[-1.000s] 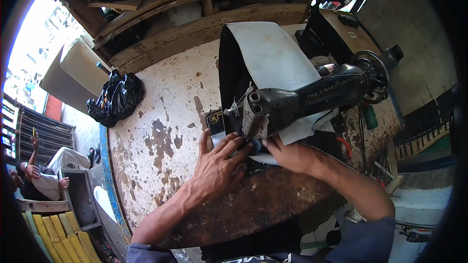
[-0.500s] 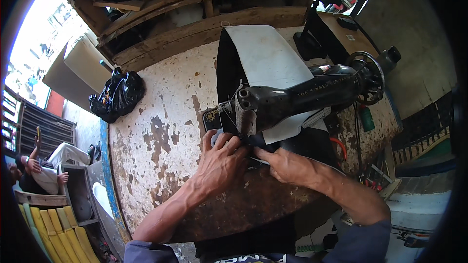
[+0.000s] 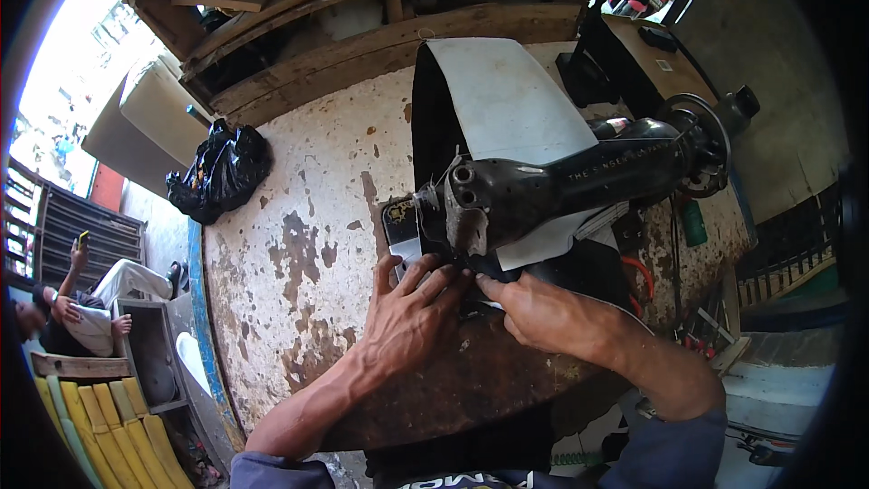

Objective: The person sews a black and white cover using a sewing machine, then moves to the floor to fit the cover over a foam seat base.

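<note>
Small open-fronted stitching workshop, street-side. Centre of frame: old black cast-iron sewing machine (image 3: 579,181) with hand wheel, mounted on a worn, paint-flaked wooden worktable (image 3: 299,244). Broad sheet of black-and-white material (image 3: 507,100) fed under the machine arm. Upper frame: rough timber shelving (image 3: 362,9) holding clutter. Upper left: knotted black plastic bag (image 3: 217,172). Left edge: daylight, metal gate (image 3: 72,226), a seated person outside.

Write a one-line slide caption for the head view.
Both hands, left hand and right hand, press grey-and-black material under a black sewing machine on a worn table.
</note>
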Available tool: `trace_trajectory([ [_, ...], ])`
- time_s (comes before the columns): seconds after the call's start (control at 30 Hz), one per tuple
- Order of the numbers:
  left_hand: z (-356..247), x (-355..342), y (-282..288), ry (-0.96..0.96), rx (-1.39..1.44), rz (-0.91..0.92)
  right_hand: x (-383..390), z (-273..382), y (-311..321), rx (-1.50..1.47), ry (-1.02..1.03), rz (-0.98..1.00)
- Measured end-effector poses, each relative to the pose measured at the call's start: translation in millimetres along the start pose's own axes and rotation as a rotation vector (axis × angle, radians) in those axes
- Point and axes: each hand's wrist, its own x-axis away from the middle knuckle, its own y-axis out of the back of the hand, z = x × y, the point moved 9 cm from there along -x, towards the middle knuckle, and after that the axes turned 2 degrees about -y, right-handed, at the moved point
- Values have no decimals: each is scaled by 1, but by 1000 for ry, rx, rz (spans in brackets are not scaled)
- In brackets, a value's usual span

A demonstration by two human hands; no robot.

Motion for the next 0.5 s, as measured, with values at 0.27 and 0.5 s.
trace_trajectory([
  [0.27, 12, -6, 7, -22, 17, -29, -12, -8, -9, -406, -145, 63],
  [0.5, 7, 7, 5, -3, -31, -69, -6, -4, -20, -346, -124, 37],
])
